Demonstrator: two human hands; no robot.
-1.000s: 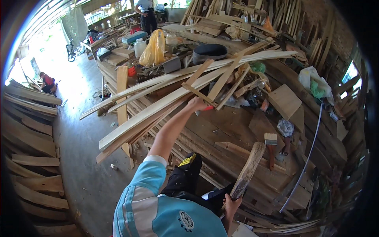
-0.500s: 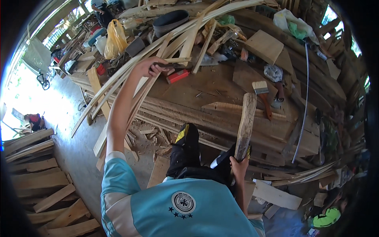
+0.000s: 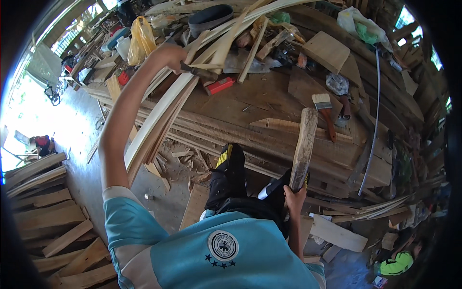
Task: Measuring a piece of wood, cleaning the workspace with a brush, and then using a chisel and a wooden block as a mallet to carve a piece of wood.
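My left hand [image 3: 174,58] is closed at the far left of the workbench, on the end of a dark tool with a brown wooden part [image 3: 204,73]. Whether it is a chisel is hard to tell. Beneath and beside this tool lie long pale wood strips [image 3: 161,108], with darker strips along their right side. My right hand [image 3: 294,198] grips the lower end of a thick wooden stick [image 3: 305,144], which points away from me over the bench's near edge. Close to the tool's right end sits a small red box [image 3: 219,85].
A paintbrush [image 3: 326,115] and a clear crumpled bag [image 3: 337,84] lie right on the bench [image 3: 231,115]. A yellow plastic bag [image 3: 141,41] and dark tub [image 3: 210,20] stand at the back. Planks [image 3: 53,216] are stacked left; wood scraps litter the floor. Another person [image 3: 42,144] is far left.
My left hand has moved left and slightly away, and more of its tool shows. The stick in my right hand has shifted slightly right and away.
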